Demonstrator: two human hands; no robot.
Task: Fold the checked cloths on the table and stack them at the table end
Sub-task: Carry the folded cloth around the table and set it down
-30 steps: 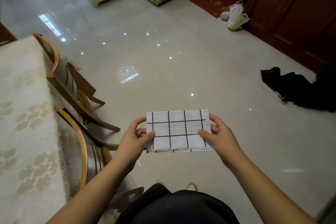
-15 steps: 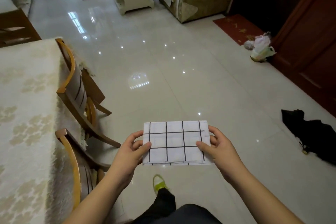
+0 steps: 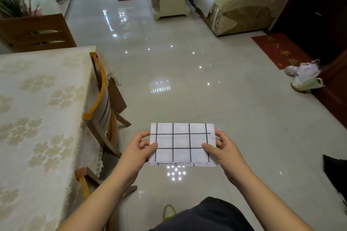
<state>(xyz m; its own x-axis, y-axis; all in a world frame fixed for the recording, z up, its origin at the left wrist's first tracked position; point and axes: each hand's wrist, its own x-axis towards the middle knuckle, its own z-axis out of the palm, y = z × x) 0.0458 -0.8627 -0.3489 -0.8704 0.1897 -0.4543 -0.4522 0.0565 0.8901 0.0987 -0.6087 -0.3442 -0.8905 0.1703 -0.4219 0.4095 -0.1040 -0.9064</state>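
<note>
Both hands, left hand (image 3: 139, 153) and right hand (image 3: 224, 153), pinch the short ends of one folded checked cloth (image 3: 182, 144), thumbs on top, held flat in the air over the floor, right of the table (image 3: 37, 110). Folding appears complete; judged next step is carrying it to the table end and laying it square. Count: one cloth, two chairs at the table's near side, no stack visible.

Both hands (image 3: 138, 153) (image 3: 223, 153) out front, thumbs up top, pinching.

glossy tiled floor (image 3: 187, 84) (mirror-like), wooden chair (image 3: 102, 110)
</note>
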